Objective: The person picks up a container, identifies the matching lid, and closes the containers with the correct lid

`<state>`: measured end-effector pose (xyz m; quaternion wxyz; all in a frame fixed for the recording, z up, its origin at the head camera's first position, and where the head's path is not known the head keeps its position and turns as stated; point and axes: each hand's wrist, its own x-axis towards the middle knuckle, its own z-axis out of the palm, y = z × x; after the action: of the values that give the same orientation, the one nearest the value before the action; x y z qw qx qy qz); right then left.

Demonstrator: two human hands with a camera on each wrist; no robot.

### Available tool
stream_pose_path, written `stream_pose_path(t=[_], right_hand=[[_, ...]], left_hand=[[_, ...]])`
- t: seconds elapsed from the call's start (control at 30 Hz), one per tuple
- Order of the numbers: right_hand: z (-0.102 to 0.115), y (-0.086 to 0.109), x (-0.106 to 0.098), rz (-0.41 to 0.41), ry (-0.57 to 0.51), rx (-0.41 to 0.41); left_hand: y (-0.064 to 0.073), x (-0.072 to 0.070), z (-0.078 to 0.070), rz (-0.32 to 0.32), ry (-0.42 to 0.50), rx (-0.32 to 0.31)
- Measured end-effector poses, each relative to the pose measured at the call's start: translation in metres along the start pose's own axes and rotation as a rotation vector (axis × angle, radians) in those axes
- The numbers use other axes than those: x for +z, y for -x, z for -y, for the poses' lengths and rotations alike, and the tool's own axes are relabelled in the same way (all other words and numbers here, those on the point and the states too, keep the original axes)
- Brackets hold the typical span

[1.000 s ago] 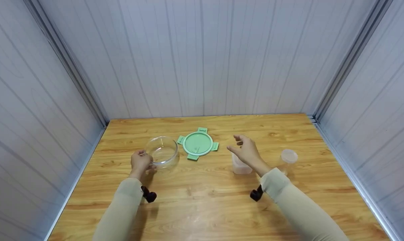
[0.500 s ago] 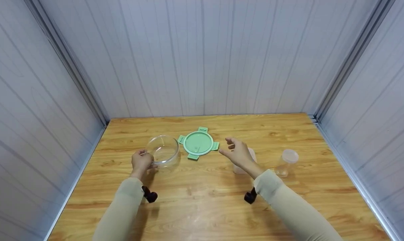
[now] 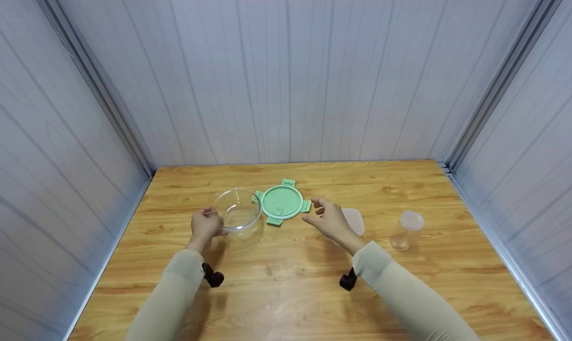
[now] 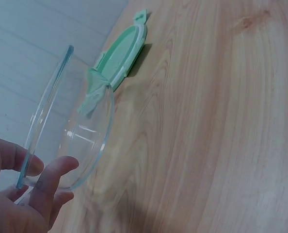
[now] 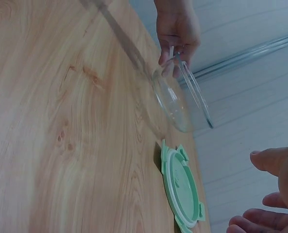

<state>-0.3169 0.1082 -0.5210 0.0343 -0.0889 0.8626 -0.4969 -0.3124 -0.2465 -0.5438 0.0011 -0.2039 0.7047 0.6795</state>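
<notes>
My left hand (image 3: 206,226) pinches the near-left rim of a round clear glass bowl (image 3: 238,227), thumb over the edge and fingers against the outer wall. In the left wrist view the bowl (image 4: 93,155) is held close over the table. A round green lid (image 3: 282,202) with flaps folded outward lies flat just right of the bowl, which overlaps one flap in the head view. Holding nothing, my right hand (image 3: 331,221) hovers right of the lid with fingers relaxed and thumb apart; in the right wrist view its fingers (image 5: 267,218) are spread.
Partly hidden behind my right hand is a squarish translucent container (image 3: 353,220). Further right stands a clear cylindrical jar (image 3: 404,232) with a whitish lid. Pale panel walls (image 3: 286,85) enclose the wooden table (image 3: 276,284) at the back and sides.
My left hand has carried the bowl slightly right, toward the lid. My right hand has moved left from above the squarish container toward the lid, uncovering more of the container and jar.
</notes>
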Motion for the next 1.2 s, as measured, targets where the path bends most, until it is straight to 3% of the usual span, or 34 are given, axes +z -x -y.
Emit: stream_pose_path(t=[0.23,0.47,0.97,1.2], right_hand=[[0.0,-0.001,0.009,0.013,0.0,-0.004],[0.002,-0.001,0.014,0.008,-0.007,-0.018],[0.001,0.003,0.021,0.033,-0.03,-0.004],[-0.002,0.004,0.023,0.044,-0.02,-0.01]], left_hand=[[0.006,0.012,-0.001,0.035,-0.02,0.047],[0.009,0.021,-0.003,0.054,-0.031,0.032],[0.017,0.037,0.0,0.103,-0.107,0.07],[0.022,0.044,0.002,0.132,-0.071,0.069]])
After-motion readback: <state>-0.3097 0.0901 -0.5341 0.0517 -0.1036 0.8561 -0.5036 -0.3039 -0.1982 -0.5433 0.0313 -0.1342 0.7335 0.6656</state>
